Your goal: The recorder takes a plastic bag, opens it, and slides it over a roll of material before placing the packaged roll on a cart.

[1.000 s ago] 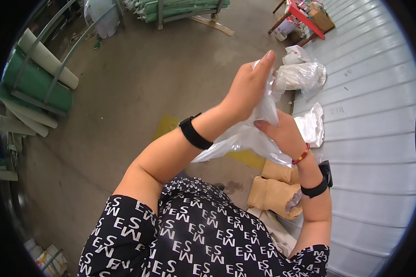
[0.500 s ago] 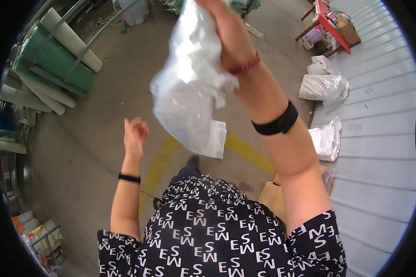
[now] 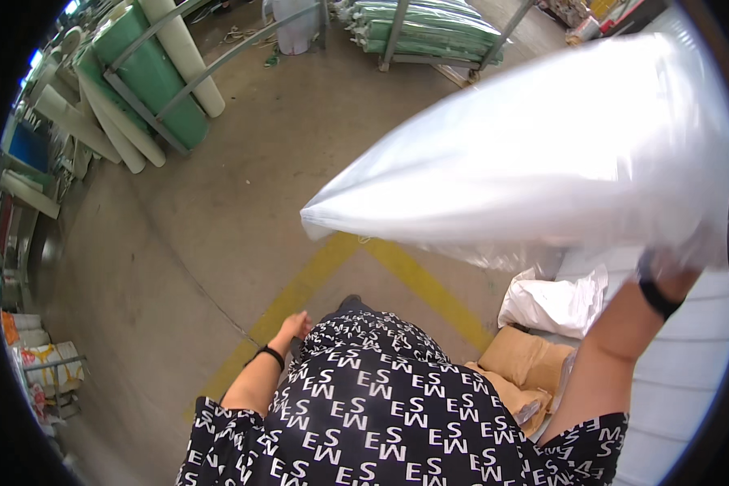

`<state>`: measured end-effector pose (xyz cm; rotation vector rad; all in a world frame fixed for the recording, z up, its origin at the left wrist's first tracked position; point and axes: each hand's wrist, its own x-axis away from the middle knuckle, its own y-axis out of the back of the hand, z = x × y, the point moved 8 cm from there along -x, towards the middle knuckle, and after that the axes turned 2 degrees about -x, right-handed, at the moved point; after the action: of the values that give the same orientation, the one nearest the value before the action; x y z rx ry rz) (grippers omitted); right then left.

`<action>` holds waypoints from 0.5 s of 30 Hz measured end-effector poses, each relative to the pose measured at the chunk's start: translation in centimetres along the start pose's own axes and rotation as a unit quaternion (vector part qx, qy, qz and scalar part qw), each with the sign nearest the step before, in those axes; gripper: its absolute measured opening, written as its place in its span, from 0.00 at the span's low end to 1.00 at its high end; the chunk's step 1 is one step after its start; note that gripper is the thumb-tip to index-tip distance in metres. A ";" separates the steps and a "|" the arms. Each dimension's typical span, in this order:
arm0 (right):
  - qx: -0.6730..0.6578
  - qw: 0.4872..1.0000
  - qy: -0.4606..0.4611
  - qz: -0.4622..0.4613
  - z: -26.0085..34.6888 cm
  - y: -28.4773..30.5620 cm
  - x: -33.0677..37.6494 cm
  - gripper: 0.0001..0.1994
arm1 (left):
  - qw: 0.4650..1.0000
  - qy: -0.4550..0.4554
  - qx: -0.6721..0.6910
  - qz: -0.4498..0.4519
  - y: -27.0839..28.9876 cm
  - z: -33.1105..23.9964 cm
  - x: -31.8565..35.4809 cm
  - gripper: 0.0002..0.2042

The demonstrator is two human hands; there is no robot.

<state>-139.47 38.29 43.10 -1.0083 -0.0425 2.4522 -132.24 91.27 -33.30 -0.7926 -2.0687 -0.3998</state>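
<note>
Left hand (image 3: 297, 325) lowered, half-open; right hand (image 3: 679, 262) holds plastic bag (image 3: 526, 154).

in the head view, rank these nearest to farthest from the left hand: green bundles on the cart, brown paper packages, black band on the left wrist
1. Black band: on the wrist, just behind the left hand.
2. Brown paper packages: low on the person's right.
3. Green bundles: on the cart, well ahead.

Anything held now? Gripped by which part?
The right hand holds the plastic bag near its lower right end in view; blur hides the exact grip. The left hand shows nothing held.
</note>
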 end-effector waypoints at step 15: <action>0.388 0.691 -0.546 -0.272 -23.6 23.7 51.3 0.30 | 0.996 0.047 -0.047 -0.052 4.8 -11.1 0.3 0.16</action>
<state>-165.02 36.73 -12.53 0.7909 0.2477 1.8041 -122.43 88.96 -26.63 -0.7093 -2.0211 -0.5844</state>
